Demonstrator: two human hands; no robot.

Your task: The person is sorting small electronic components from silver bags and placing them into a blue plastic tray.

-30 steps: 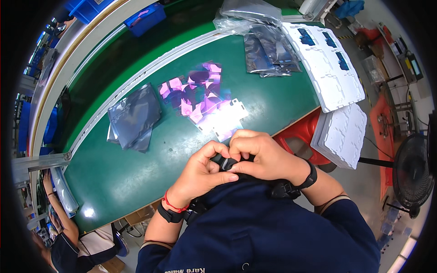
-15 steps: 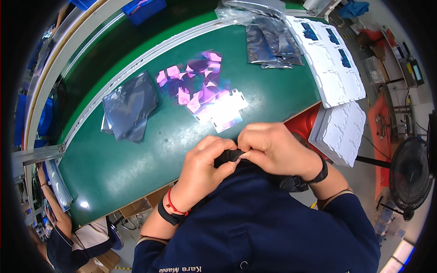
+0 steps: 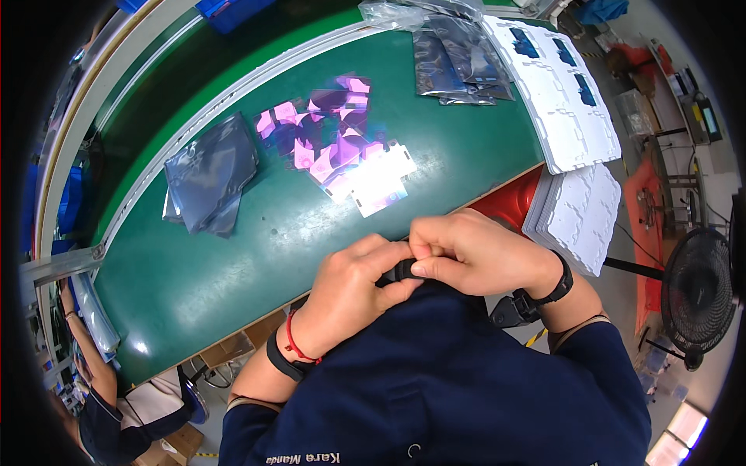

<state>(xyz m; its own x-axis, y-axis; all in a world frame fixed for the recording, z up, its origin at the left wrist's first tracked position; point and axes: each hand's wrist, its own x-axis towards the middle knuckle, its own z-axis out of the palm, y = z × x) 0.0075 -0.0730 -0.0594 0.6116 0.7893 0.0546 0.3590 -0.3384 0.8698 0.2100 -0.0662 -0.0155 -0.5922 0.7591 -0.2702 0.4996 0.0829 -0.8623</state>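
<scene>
My left hand and my right hand meet in front of my chest, at the table's near edge. Between them is a small, ribbed black band, mostly hidden by the fingers. The thumb and curled fingers of each hand pinch one end of it. Beyond the hands, glossy pink-purple film pieces lie scattered on the green table. Some of them glare white under the light.
Silvery grey bags lie in a left pile and a far pile. White trays holding dark blue parts stand at the right, above a lower tray stack. A red stool, a fan and another person's arm are nearby.
My hands stay pinched on the black band and have shifted slightly right. The right hand's fingers have moved a little over it. The whole view has shifted slightly.
</scene>
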